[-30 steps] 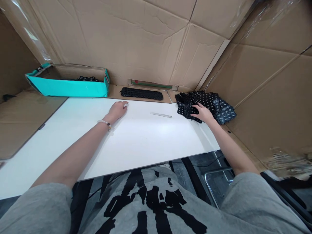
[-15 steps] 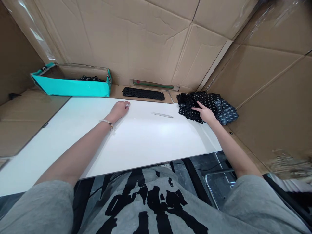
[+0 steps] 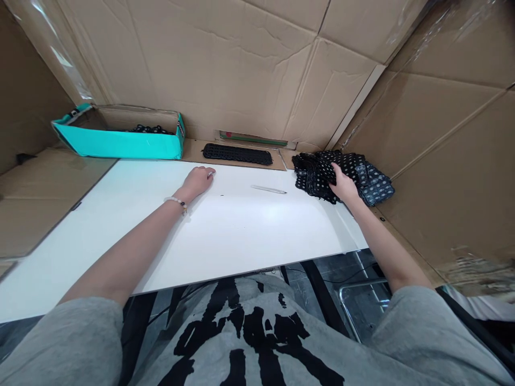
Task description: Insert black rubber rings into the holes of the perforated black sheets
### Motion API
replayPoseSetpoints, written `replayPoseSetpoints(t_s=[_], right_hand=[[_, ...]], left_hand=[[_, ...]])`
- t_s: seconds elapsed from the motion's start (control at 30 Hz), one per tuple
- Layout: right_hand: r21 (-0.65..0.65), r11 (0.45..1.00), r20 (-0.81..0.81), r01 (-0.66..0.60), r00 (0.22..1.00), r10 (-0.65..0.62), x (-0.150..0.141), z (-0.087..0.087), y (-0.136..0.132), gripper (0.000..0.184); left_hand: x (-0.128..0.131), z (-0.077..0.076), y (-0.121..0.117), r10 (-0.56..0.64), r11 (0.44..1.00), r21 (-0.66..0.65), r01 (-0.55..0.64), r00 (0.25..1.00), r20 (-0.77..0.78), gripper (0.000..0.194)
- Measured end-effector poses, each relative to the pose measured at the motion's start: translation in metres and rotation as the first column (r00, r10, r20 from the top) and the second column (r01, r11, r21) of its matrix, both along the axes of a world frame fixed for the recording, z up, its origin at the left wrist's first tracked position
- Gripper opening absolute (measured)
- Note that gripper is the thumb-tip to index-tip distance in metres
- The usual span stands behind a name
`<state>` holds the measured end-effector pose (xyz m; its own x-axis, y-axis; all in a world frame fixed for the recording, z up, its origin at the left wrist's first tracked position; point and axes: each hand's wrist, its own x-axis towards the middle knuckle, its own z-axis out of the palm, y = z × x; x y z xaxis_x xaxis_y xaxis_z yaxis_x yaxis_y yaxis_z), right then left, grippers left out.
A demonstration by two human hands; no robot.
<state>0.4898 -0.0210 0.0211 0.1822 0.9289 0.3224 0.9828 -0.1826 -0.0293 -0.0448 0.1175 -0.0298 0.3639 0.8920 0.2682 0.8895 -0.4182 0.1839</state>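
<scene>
On the bench (image 3: pixel 257 230), the right hand (image 3: pixel 344 185) touches a dotted pile (image 3: pixel 313 174), left hand (image 3: pixel 197 181) curled, both grips unclear; pinch lightly.

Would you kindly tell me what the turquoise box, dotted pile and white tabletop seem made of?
The turquoise box looks like cardboard, smoothly coloured outside, plain brown inside. The dotted pile, slightly shiny, bunches in folds: pliable fabric or plastic, I cannot tell which. The white tabletop may be coated board, smooth with a soft bright reflection.
</scene>
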Motion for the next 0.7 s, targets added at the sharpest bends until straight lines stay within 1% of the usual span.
replayPoseSetpoints(t_s=[0.07, 0.1, 0.13, 0.2, 0.27, 0.3, 0.33, 0.4, 0.47, 0.5, 0.53, 0.6, 0.7], right_hand=[[-0.089, 0.996, 0.016, 0.022, 1.0, -0.021, 0.004, 0.015, 0.01, 0.065], [-0.079, 0.996, 0.021, 0.042, 0.999, -0.04, 0.006, 0.025, 0.015, 0.059], [-0.036, 0.998, 0.02, 0.053, 0.998, -0.053, 0.009, 0.035, 0.021, 0.056], [0.067, 0.996, 0.006, 0.059, 0.998, -0.059, 0.015, 0.057, 0.03, 0.058], [0.113, 0.994, 0.014, -0.004, 1.0, 0.002, 0.018, 0.072, 0.034, 0.068], [0.091, 0.993, 0.036, -0.068, 0.997, 0.065, 0.019, 0.075, 0.034, 0.072], [0.04, 0.99, 0.064, -0.138, 0.989, 0.136, 0.018, 0.075, 0.032, 0.075], [-0.114, 0.964, 0.115, -0.24, 0.961, 0.252, 0.014, 0.067, 0.026, 0.071], [-0.229, 0.941, 0.15, -0.249, 0.946, 0.287, 0.008, 0.05, 0.017, 0.058], [-0.248, 0.939, 0.163, -0.238, 0.945, 0.282, 0.005, 0.04, 0.012, 0.051], [-0.244, 0.943, 0.176, -0.225, 0.946, 0.271, 0.002, 0.03, 0.007, 0.047], [-0.196, 0.957, 0.199, -0.212, 0.947, 0.251, -0.004, 0.014, 0.0, 0.039], [-0.139, 0.968, 0.234, -0.207, 0.943, 0.236, -0.008, 0.0, -0.003, 0.034]], left_hand=[[0.0, 0.0, 0.0, -0.006, 1.0, 0.003, 0.006, 1.0, -0.006, 0.052], [0.0, 0.0, 0.0, -0.005, 1.0, 0.004, 0.005, 1.0, -0.007, 0.052], [0.0, -0.001, 0.0, -0.002, 1.0, 0.004, 0.002, 1.0, -0.006, 0.052], [-0.001, -0.002, 0.001, 0.0, 1.0, 0.009, -0.001, 1.0, 0.006, 0.051], [-0.002, -0.003, 0.002, -0.008, 1.0, 0.013, 0.007, 1.0, 0.018, 0.051], [-0.002, -0.004, 0.003, -0.012, 1.0, 0.012, 0.012, 1.0, 0.021, 0.051], [-0.002, -0.004, 0.004, -0.014, 1.0, 0.008, 0.014, 1.0, 0.02, 0.051], [-0.001, -0.005, 0.005, -0.011, 1.0, 0.003, 0.011, 1.0, 0.009, 0.051], [-0.001, -0.006, 0.005, -0.005, 1.0, 0.007, 0.005, 1.0, -0.003, 0.051], [0.0, -0.006, 0.004, -0.004, 1.0, 0.013, 0.005, 1.0, -0.008, 0.052], [0.0, -0.006, 0.004, -0.005, 1.0, 0.017, 0.005, 1.0, -0.012, 0.052], [0.0, -0.005, 0.003, -0.005, 1.0, 0.021, 0.005, 1.0, -0.015, 0.052], [0.0, -0.005, 0.003, -0.01, 1.0, 0.02, 0.011, 1.0, -0.015, 0.052]])
